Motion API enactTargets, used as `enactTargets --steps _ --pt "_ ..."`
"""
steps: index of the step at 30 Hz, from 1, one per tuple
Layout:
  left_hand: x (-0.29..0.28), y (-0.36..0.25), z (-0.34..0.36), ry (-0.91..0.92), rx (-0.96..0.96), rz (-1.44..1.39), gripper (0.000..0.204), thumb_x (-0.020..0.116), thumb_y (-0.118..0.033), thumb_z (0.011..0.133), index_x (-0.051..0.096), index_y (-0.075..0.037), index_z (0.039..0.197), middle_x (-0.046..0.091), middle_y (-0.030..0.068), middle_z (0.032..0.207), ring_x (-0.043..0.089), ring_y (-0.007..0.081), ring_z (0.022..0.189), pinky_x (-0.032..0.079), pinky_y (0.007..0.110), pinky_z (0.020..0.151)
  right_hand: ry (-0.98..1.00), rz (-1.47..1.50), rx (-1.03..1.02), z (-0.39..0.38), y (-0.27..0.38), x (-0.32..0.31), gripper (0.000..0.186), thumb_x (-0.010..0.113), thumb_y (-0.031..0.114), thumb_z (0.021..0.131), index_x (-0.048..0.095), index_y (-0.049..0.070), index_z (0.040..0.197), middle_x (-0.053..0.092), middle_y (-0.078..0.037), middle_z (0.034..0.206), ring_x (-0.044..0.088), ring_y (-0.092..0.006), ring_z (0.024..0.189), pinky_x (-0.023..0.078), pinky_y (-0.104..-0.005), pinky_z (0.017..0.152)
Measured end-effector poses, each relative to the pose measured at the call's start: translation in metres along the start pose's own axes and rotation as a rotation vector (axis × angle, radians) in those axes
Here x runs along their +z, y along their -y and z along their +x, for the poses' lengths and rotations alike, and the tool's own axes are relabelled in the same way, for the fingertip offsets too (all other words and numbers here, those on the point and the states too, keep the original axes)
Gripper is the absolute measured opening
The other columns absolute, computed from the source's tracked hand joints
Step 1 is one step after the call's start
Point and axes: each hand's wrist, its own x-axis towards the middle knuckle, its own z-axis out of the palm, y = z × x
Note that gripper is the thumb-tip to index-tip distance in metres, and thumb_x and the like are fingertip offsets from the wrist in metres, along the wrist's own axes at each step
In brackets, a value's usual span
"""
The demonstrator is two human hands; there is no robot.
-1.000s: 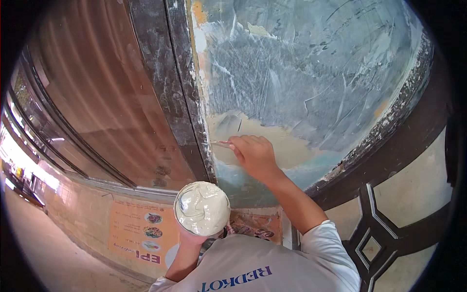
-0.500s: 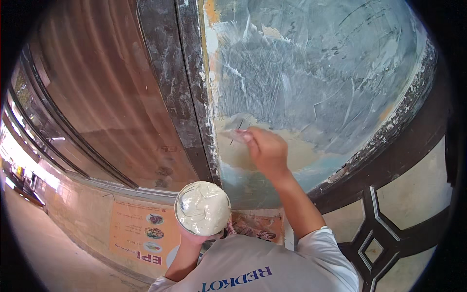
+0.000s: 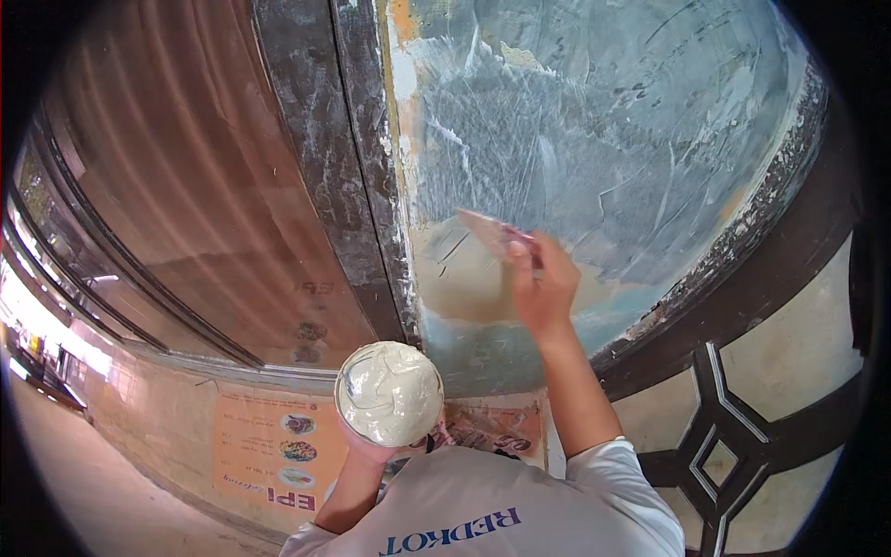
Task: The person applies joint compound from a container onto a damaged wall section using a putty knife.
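Observation:
My right hand [image 3: 548,288] is closed round the handle of a putty knife [image 3: 489,232], its blade tilted up and to the left. Behind the blade is a grey-blue wall panel [image 3: 594,139], scratched and streaked with white. A smooth beige patch of filler [image 3: 459,292] spreads over the lower left of this panel. Whether the blade touches the wall I cannot tell. Low in front of me, my left hand [image 3: 369,449] grips a round tub from below. Creamy off-white putty [image 3: 390,395] fills it close to the rim; most of the fingers are hidden beneath.
A dark, worn frame post [image 3: 348,167] borders the panel on the left, beside a brown curtained window [image 3: 195,167]. Below the window hangs an orange poster [image 3: 264,450] with food pictures. To the right stands a dark gate [image 3: 742,436] with pale panels.
My right hand has moved right and slightly down, and the putty knife has turned so its blade points more upward. My left hand and the tub have stayed almost in place.

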Motion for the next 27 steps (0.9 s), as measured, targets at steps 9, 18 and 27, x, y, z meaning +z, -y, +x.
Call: enactTargets --steps 9,18,27 --pt "0.010 0.006 0.003 0.107 0.183 0.292 0.065 0.036 -0.052 0.096 0.041 -0.011 0.146 0.045 0.0138 0.147 0.047 0.0350 0.133 0.038 0.055 0.110 -0.055 0.805 0.467 -0.034 0.009 0.002 0.022 0.064 0.022 0.096 0.055 0.003 0.103 0.060 -0.001 0.084 0.056 -0.0069 0.074 0.048 -0.0244 0.066" --pt "0.006 0.027 0.007 0.073 0.027 -0.068 0.059 0.034 -0.042 0.100 0.039 -0.008 0.147 0.040 0.0159 0.151 0.044 0.0367 0.134 0.037 0.056 0.111 0.404 1.010 0.565 -0.039 0.002 0.022 0.030 0.068 0.032 0.093 0.058 0.005 0.098 0.058 0.003 0.079 0.052 -0.0043 0.068 0.044 -0.0215 0.059" --pt "0.023 0.052 -0.001 0.085 -0.021 -0.197 0.061 0.036 -0.046 0.099 0.038 -0.009 0.148 0.040 0.0150 0.152 0.040 0.0368 0.138 0.033 0.056 0.113 0.673 0.850 0.483 -0.040 -0.007 0.008 0.030 0.072 0.032 0.091 0.061 0.004 0.094 0.056 0.005 0.076 0.048 -0.0033 0.069 0.043 -0.0224 0.061"
